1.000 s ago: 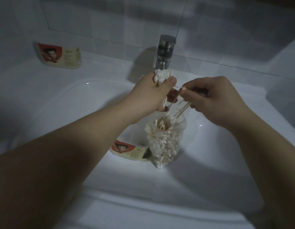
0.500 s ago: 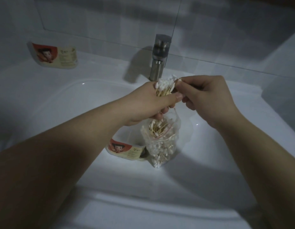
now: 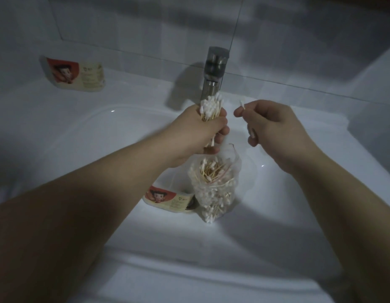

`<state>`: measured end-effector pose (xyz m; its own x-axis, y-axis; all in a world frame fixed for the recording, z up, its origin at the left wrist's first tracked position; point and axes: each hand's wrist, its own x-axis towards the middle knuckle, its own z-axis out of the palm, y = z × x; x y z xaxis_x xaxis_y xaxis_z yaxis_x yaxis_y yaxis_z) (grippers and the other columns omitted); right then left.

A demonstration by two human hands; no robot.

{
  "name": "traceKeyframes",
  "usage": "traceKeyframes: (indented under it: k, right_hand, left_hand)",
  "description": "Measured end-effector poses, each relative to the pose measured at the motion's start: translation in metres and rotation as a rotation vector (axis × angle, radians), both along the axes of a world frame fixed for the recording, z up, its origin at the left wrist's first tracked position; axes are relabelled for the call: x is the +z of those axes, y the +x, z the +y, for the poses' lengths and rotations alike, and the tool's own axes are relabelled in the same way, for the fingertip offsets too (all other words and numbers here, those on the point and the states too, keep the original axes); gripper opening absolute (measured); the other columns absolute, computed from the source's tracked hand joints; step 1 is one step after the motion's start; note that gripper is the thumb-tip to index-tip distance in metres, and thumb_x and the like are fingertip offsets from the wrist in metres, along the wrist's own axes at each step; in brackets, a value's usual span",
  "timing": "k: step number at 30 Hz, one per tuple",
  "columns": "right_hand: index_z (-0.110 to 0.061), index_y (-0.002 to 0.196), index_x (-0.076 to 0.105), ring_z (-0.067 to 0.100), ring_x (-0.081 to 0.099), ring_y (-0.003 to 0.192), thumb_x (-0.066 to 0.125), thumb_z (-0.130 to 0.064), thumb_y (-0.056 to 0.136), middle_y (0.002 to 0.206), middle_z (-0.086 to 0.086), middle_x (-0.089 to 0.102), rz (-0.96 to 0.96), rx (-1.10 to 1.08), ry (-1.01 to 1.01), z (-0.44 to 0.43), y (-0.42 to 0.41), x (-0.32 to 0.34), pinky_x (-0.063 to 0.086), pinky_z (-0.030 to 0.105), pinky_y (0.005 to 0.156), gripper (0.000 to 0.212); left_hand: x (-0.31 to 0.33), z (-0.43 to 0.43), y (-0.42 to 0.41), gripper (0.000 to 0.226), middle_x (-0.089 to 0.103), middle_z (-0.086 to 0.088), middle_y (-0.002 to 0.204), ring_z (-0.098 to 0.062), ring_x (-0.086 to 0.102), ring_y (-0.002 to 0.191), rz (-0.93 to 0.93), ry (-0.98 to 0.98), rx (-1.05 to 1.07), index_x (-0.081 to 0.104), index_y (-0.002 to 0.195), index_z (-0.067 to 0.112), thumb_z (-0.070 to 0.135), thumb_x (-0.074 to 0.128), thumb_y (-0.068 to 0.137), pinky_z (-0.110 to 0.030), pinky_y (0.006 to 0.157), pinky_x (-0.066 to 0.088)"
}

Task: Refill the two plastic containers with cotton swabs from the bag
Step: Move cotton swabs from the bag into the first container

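My left hand (image 3: 198,132) grips an upright bundle of cotton swabs (image 3: 211,107) over the sink, white tips pointing up. Below that hand a clear plastic bag (image 3: 213,189) full of swabs hangs or stands in the basin; its top edge seems caught under my left fingers. My right hand (image 3: 270,127) pinches a single cotton swab (image 3: 246,119) just right of the bundle. One labelled plastic container (image 3: 168,199) lies in the basin beside the bag. A second labelled container (image 3: 75,76) lies on the ledge at the back left.
A metal faucet (image 3: 213,73) rises right behind the bundle. The white sink (image 3: 84,136) fills most of the view, with tiled wall behind. A dark drain (image 3: 193,204) shows between the container and the bag.
My right hand has drawn away to the right of the bundle, holding one swab. The left hand with the bundle stays about where it was.
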<state>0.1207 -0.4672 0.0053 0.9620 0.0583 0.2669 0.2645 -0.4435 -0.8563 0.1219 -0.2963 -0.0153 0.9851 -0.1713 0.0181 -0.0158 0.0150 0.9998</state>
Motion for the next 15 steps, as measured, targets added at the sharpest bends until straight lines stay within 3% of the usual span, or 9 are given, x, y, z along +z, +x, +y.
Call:
traceKeyframes:
  k: [3, 6, 10, 13, 15]
  right_hand:
    - [-0.012, 0.084, 0.07, 0.016, 0.056, 0.06, 0.059, -0.014, 0.1, 0.066, 0.0, 0.061, 0.004, 0.066, 0.036, 0.0061, -0.0018, -0.0038, 0.048, 0.029, 0.057, 0.02]
    - [-0.002, 0.085, 0.07, 0.017, 0.06, 0.068, 0.061, -0.01, 0.099, 0.074, 0.005, 0.066, 0.023, 0.104, 0.15, 0.0057, -0.0001, -0.005, 0.048, 0.03, 0.057, 0.018]
    - [0.004, 0.094, 0.071, 0.021, 0.065, 0.072, 0.063, -0.007, 0.097, 0.082, 0.014, 0.071, 0.051, 0.135, 0.212, 0.0023, -0.001, -0.0024, 0.048, 0.03, 0.058, 0.014]
    - [-0.01, 0.089, 0.077, 0.016, 0.058, 0.07, 0.068, -0.01, 0.094, 0.09, 0.013, 0.073, 0.024, 0.103, 0.144, 0.0011, 0.0003, -0.0045, 0.047, 0.033, 0.059, 0.011]
    - [-0.016, 0.088, 0.079, 0.013, 0.054, 0.065, 0.067, -0.011, 0.094, 0.08, 0.005, 0.071, 0.011, 0.086, 0.106, 0.0011, 0.0011, -0.0049, 0.046, 0.031, 0.057, 0.015]
  left_hand:
    - [-0.0018, 0.0007, 0.0025, 0.015, 0.054, 0.002, 0.07, -0.011, 0.052, 0.061, -0.069, 0.086, 0.022, 0.065, 0.103, 0.015, 0.03, 0.063, 0.1, -0.025, 0.058, 0.051]
    - [-0.0018, 0.0023, 0.0037, 0.026, 0.058, 0.0, 0.074, -0.009, 0.056, 0.065, -0.109, 0.107, 0.032, 0.069, 0.111, 0.011, 0.034, 0.065, 0.098, -0.025, 0.062, 0.053]
    - [-0.0008, 0.0016, -0.0003, 0.026, 0.074, -0.009, 0.109, -0.014, 0.069, 0.091, -0.074, 0.03, -0.087, 0.069, 0.122, 0.014, 0.03, 0.059, 0.103, -0.03, 0.072, 0.062]
    - [0.0003, 0.0008, -0.0022, 0.019, 0.072, -0.004, 0.085, -0.011, 0.067, 0.072, -0.076, 0.017, -0.113, 0.07, 0.111, 0.012, 0.025, 0.059, 0.103, -0.026, 0.063, 0.057]
    - [0.0014, 0.0006, -0.0018, 0.012, 0.062, 0.003, 0.072, -0.007, 0.057, 0.062, -0.087, 0.045, -0.08, 0.067, 0.099, 0.016, 0.025, 0.059, 0.103, -0.023, 0.057, 0.052]
